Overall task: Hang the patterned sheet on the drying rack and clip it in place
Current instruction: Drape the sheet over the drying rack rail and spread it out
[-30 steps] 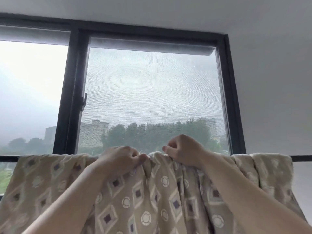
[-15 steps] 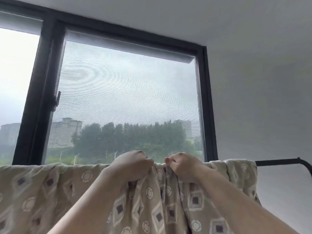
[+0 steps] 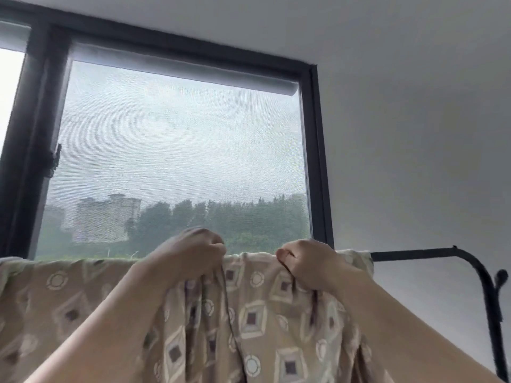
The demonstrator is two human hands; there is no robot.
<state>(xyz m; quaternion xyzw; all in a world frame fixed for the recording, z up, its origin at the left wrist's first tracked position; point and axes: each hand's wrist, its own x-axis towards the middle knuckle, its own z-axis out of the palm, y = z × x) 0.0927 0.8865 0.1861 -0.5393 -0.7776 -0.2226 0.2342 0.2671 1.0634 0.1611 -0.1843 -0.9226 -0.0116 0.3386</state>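
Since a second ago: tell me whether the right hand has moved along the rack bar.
Yes. The right hand, gripping the patterned sheet, has slid right along the rack bar, away from the left hand, and now sits below the window frame's right post.

Patterned sheet [image 3: 257,308] draped over black drying rack [image 3: 431,253] before a window [image 3: 177,150]. Left hand [image 3: 190,251] and right hand [image 3: 309,262] each grip bunched fabric at the top edge.

The beige sheet with diamond and circle pattern [image 3: 249,313] hid the rack's top bar beneath it and was cut off at the left and bottom edges. The left hand [image 3: 190,258] was motion-blurred, and folds covered its fingertips. No clip could be made out.
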